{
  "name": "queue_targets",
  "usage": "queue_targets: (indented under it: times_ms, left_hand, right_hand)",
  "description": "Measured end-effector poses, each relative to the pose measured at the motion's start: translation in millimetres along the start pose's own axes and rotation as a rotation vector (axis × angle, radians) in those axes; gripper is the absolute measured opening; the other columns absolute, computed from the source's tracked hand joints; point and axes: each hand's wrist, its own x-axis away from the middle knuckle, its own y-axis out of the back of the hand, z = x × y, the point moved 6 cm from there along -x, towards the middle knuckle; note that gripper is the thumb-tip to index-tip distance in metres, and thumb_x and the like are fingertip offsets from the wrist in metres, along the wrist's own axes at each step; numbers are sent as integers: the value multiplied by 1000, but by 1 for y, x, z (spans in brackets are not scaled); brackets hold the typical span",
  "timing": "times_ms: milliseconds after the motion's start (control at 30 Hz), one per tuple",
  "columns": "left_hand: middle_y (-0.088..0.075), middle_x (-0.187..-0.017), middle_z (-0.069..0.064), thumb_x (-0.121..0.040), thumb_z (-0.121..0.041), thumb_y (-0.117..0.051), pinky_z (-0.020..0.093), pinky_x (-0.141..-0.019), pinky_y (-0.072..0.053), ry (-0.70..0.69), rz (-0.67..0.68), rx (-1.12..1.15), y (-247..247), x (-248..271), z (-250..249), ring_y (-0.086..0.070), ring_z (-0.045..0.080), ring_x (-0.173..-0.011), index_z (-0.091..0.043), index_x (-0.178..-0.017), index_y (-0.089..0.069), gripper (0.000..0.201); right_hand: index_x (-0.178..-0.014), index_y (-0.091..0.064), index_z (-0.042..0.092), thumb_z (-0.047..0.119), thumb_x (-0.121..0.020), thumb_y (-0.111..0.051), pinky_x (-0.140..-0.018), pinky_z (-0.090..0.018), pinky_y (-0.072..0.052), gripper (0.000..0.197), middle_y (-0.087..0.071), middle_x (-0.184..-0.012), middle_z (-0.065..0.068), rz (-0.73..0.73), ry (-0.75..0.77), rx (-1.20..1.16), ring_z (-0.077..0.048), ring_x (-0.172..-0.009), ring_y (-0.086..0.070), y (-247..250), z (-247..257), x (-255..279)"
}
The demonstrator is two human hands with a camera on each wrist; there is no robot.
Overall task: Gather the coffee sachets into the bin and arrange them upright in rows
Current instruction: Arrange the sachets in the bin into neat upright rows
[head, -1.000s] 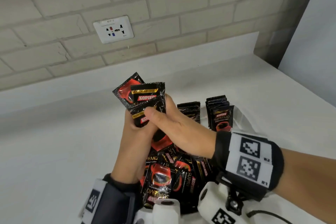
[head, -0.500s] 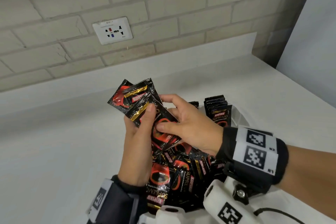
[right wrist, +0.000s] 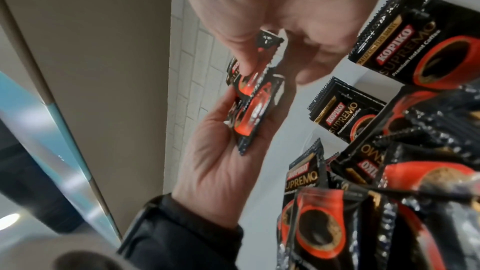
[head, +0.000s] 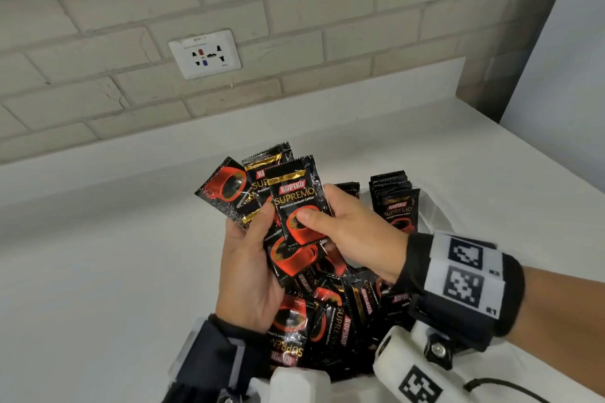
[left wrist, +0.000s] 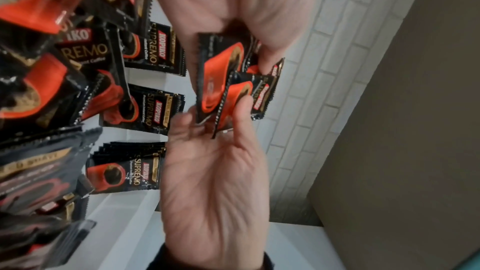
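1. Done: upright rows (head: 394, 203) stand at the bin's (head: 435, 206) far end.
2. In hand: left hand (head: 248, 268) grips a fanned stack (head: 248, 186); right hand (head: 353, 232) pinches one sachet (head: 296, 203) against it (aligning, likely).
3. Left: a loose heap (head: 330, 314) lies jumbled in the bin.

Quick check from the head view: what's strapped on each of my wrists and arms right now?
Right hand: bare forearm, black wristband bearing white square-code tags, white camera mount with a black cable. Left hand: dark sleeve, a white tag at its edge.
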Motion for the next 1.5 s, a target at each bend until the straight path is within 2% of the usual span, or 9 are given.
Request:
queue_targets:
  times_ms: [200, 367, 600, 800, 967, 1067, 1200, 1300, 1500]
  left_hand:
    - [-71, -103, 9, -74, -10, -60, 53, -84, -51, -141, 9, -201, 1, 4, -10, -67, 30, -95, -22, -102, -60, 30]
    - [-72, -99, 7, -72, -10, -60, 43, -70, -58, -162, 69, -274, -5, 7, -7, -70, 25, -87, -18, -106, -58, 35]
    - [-71, -89, 8, -78, -13, -55, 44, -65, -57, -123, 21, -151, 2, 2, -12, -69, 22, -73, -16, -105, -55, 27]
    - [-71, -101, 8, -76, -16, -58, 42, -70, -59, -131, 14, -198, -4, 4, -10, -69, 26, -88, -18, -107, -57, 31]
    - [-70, -105, 6, -71, -21, -62, 48, -86, -53, -191, 41, -320, -8, 10, -12, -66, 28, -101, -18, -111, -56, 40]
    - [-72, -98, 6, -70, -10, -64, 36, -74, -58, -225, 79, -384, -8, 9, -12, -70, 22, -90, -11, -113, -55, 44]
    - [-73, -90, 4, -66, -2, -66, 29, -65, -57, -253, 73, -451, -1, 0, -22, -70, 18, -81, -9, -109, -56, 45]
    - [-72, -96, 7, -63, -5, -70, 36, -71, -56, -258, 89, -533, 5, -8, -34, -70, 23, -87, -10, -110, -57, 48]
    - [-72, -99, 8, -75, -5, -67, 47, -76, -55, -267, 86, -594, 14, -21, -48, -69, 25, -88, -6, -110, -57, 36]
  right_hand:
    - [-113, -48, 13, 9, -85, -62, -77, -22, -54, 31, -60, -102, -2, -81, 19, -162, -9, -83, -63, 14, 9, -3]
    - [-99, -58, 21, 13, -85, -63, -98, -39, -45, 17, -67, -104, -2, -169, 59, -126, -18, -102, -62, 20, 13, -10]
    - [-94, -56, 15, 16, -93, -50, -67, -30, -56, 6, -63, -81, -1, -236, -12, -550, -12, -66, -64, 37, 10, -8]
    - [-103, -55, 9, 37, -91, -48, -93, -43, -47, 32, -64, -104, -12, -152, 74, 7, -26, -98, -62, 17, 14, -3]
    - [-108, -50, -1, 42, -91, -46, -92, -46, -44, 46, -59, -110, -23, -214, 108, 100, -33, -103, -57, 14, 10, -8]
    - [-107, -48, -3, 43, -91, -44, -92, -49, -43, 48, -55, -114, -29, -208, 119, 137, -39, -105, -53, 10, 8, -9]
    - [-114, -44, 11, 37, -92, -48, -85, -24, -42, 35, -52, -108, -3, -130, 126, 230, -12, -94, -52, 15, 19, -11]
    - [-133, -34, 22, 21, -82, -67, -72, -3, -35, 61, -45, -110, 10, -81, 277, 445, 4, -86, -43, 26, 52, -17]
    - [-119, -59, 19, 15, -81, -68, -68, -17, -35, 40, -60, -106, 6, 155, 285, 869, -4, -92, -49, 20, 68, -48]
